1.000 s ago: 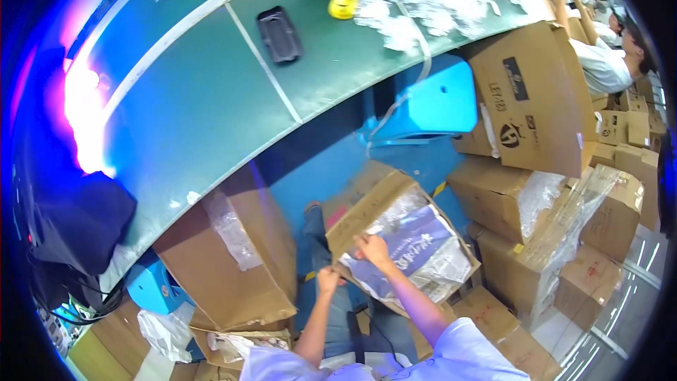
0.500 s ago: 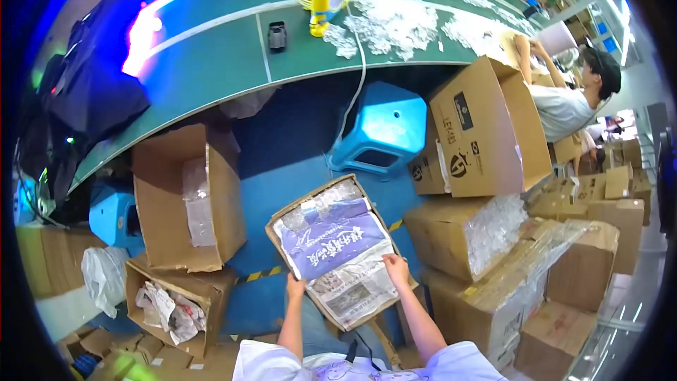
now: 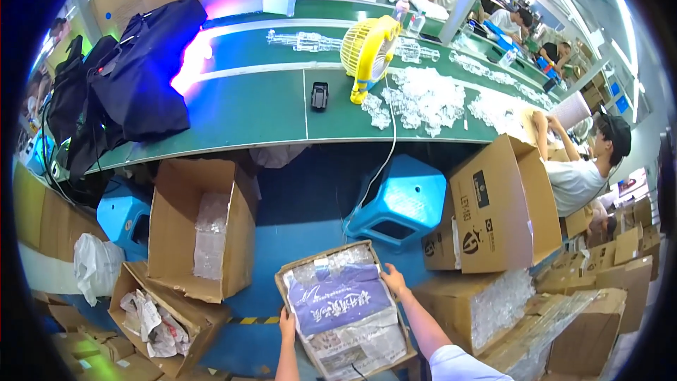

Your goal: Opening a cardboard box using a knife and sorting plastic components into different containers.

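Note:
A shallow open cardboard box (image 3: pixel 288 303) is held low in front of me, slightly tilted. Purple-and-white printed paper (image 3: pixel 341 296) covers most of its contents, with grey newsprint (image 3: pixel 356 349) nearer me. Clear plastic pieces (image 3: pixel 345 258) show at its far end. My left hand (image 3: pixel 287 326) grips the left side, fingers partly hidden by the cardboard. Around the right edge, near the far corner, my right hand (image 3: pixel 393 280) is closed.
A green workbench (image 3: pixel 261 113) ahead carries a yellow fan (image 3: pixel 368 53) and clear plastic parts (image 3: pixel 427 99). Blue stools (image 3: pixel 402 201) stand below. Large cartons (image 3: pixel 504 204) flank me on both sides. A co-worker (image 3: pixel 585 162) sits at the right; others work across the bench.
My view has tilted upward, showing more of the bench and people beyond. My right hand has shifted from the paper's lower right to the box's right edge, farther up.

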{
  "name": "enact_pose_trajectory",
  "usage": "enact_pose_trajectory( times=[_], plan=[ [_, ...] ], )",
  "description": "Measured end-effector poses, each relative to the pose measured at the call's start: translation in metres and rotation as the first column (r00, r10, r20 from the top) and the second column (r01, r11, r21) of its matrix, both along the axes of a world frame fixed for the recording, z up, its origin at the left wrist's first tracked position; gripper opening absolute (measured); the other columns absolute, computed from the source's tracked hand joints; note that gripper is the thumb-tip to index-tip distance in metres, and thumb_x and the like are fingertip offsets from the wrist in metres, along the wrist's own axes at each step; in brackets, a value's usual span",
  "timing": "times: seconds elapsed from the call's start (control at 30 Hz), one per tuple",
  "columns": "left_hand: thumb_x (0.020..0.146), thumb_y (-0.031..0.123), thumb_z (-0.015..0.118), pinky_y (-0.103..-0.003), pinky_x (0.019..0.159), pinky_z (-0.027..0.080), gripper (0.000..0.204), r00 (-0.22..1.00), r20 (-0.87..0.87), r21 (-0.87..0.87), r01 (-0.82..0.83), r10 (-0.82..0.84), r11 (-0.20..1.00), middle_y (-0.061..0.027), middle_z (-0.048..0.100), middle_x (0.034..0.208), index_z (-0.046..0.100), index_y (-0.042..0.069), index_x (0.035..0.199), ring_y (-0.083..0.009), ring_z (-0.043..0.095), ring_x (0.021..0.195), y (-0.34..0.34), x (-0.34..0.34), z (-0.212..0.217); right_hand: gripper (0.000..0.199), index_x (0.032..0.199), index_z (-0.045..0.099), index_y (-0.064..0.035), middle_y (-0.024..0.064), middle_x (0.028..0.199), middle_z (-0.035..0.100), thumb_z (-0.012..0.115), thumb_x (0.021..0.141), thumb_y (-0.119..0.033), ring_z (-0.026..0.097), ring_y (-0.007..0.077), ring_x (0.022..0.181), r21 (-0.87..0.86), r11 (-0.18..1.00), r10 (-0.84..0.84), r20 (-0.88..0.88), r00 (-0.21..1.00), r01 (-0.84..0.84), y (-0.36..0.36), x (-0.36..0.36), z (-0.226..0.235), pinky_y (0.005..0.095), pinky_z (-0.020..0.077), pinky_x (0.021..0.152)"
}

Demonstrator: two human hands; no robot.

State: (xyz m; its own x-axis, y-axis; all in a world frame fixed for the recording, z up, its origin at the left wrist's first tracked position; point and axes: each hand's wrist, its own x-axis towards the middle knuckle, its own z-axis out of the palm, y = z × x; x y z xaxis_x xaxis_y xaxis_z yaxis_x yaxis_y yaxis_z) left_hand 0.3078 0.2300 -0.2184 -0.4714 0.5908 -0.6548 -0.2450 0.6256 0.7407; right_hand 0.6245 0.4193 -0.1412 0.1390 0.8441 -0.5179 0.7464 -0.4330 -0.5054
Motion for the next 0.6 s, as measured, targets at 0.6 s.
enact_pose_trajectory(
  times=[0.6],
  plan=[
    [0.069,0.025,0.047,-0.039,0.081,0.041,0.032,0.792,-0.251,-0.274,0.494,-0.557,0.825,-0.0191,0.056,0.094,0.059,0.009,0.094,-0.0336,0.052,0.091,0.037,-0.053,0.030,0.046,0.110,0.050,-0.0132,0.0165,0.096,0.057,0.053,0.069,-0.032,0.054,0.0321,0.090,-0.230,0.961,0.197,0.188,0.962,-0.151,0.001,-0.031,0.018,0.0392,0.0421,0.078]
  ],
)
